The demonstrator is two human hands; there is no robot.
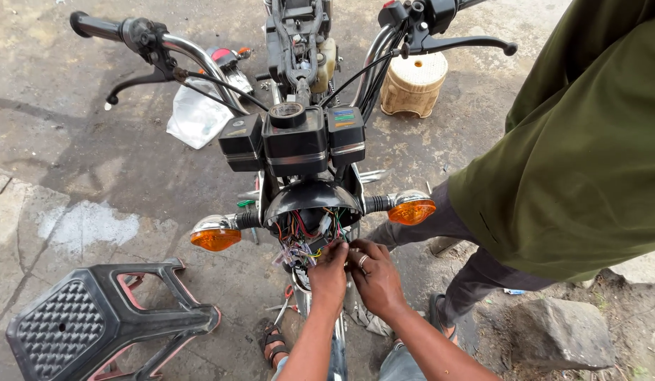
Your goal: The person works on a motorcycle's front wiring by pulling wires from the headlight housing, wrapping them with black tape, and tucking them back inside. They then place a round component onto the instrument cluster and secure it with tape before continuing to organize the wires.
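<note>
Two hands (352, 271) side by side, fingers seemingly among headlamp wires (306, 233).

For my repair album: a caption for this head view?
Both hands, left and right, at the motorcycle's tangled headlight wires.

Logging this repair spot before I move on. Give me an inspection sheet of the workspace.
Surface: cracked concrete ground, stained, with a pale patch.
Job's things: motorcycle headlight shell open, no lamp fitted; coloured wiring bundle exposed inside.
Clutter: black plastic stool on its side, white plastic bag, woven basket, rock.
Grips: left hand and right hand both at the wiring, fingertips in the bundle; what they pinch is hidden.
Cables: control cables run from the handlebar levers to the centre.
Surroundings: another person in a green shirt stands close on the right.
</note>
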